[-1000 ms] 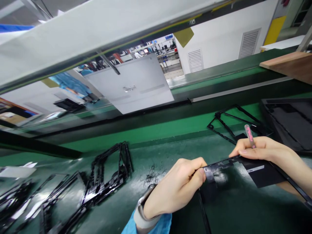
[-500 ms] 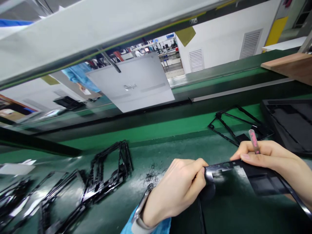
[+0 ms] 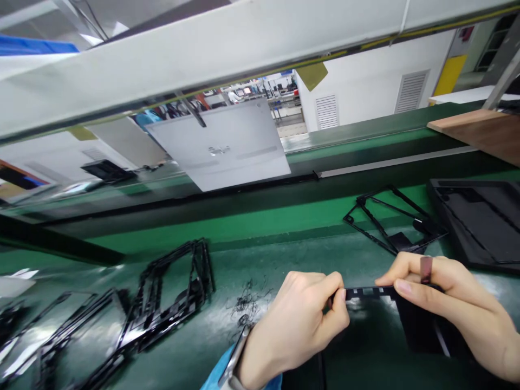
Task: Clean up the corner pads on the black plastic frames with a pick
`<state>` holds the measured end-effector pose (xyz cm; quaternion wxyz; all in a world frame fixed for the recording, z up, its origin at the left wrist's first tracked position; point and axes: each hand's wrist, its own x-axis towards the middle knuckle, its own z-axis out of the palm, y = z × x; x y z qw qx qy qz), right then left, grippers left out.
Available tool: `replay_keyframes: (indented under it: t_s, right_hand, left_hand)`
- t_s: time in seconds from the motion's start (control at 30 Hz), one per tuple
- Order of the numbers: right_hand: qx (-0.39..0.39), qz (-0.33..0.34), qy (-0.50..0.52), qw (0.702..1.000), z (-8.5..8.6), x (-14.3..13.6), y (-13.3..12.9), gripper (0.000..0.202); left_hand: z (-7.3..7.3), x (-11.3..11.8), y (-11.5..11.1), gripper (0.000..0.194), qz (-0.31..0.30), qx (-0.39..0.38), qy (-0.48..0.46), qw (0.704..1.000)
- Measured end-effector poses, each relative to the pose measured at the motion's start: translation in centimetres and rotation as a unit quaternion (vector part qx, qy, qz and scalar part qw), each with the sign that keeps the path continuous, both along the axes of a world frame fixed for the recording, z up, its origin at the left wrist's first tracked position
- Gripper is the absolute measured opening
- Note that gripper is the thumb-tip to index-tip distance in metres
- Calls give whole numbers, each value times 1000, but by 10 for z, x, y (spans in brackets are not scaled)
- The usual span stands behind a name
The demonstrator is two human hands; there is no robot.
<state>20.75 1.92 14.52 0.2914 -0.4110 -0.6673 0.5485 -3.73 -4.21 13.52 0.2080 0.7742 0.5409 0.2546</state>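
Note:
A thin black plastic frame (image 3: 376, 292) is held upright before me, with small notches along its top edge and green showing through its opening. My left hand (image 3: 306, 317) is closed on its top left corner, thumb against bent forefinger. Farther right, my right hand (image 3: 455, 309) pinches the same edge between thumb and fingers. A small strip-like tool (image 3: 426, 269) with a dark reddish end is tucked between the right hand's fingers; its other end is hidden. Black thread-like shavings (image 3: 246, 303) lie on the bench left of the frame, near my left wrist.
Several black frames (image 3: 174, 295) are heaped on the green bench (image 3: 227, 252) at left. Another frame (image 3: 390, 227) lies beyond my right hand, beside a black tray (image 3: 479, 216). A white sheet (image 3: 227, 149) hangs ahead under the shelf (image 3: 162, 59). A wooden board (image 3: 483, 132) juts in at right.
The held frame has tipped, so its face shows less. My right hand has turned, and the tool between its fingers now points differently. The view has shifted slightly. Both hands keep hold.

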Motion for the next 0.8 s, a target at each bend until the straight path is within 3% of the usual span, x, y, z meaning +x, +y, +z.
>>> replay_keyframes:
  t_s: [0.27, 0.5, 0.67, 0.8]
  right_hand:
    - [-22, -16, 50, 998, 1, -4, 3, 46]
    - [-52, 30, 90, 994, 6, -5, 7, 54]
    - [10, 24, 5, 1000, 2, -9, 4, 62]
    - [35, 43, -34, 998, -6, -17, -3, 63]
  left_hand:
    - [1, 2, 2, 28, 1, 8, 20, 1000]
    - [-2, -1, 2, 29, 3, 19, 33, 999]
    - [-6, 3, 1, 38, 7, 8, 89, 996]
    - [-9, 13, 0, 39, -22, -35, 74, 996]
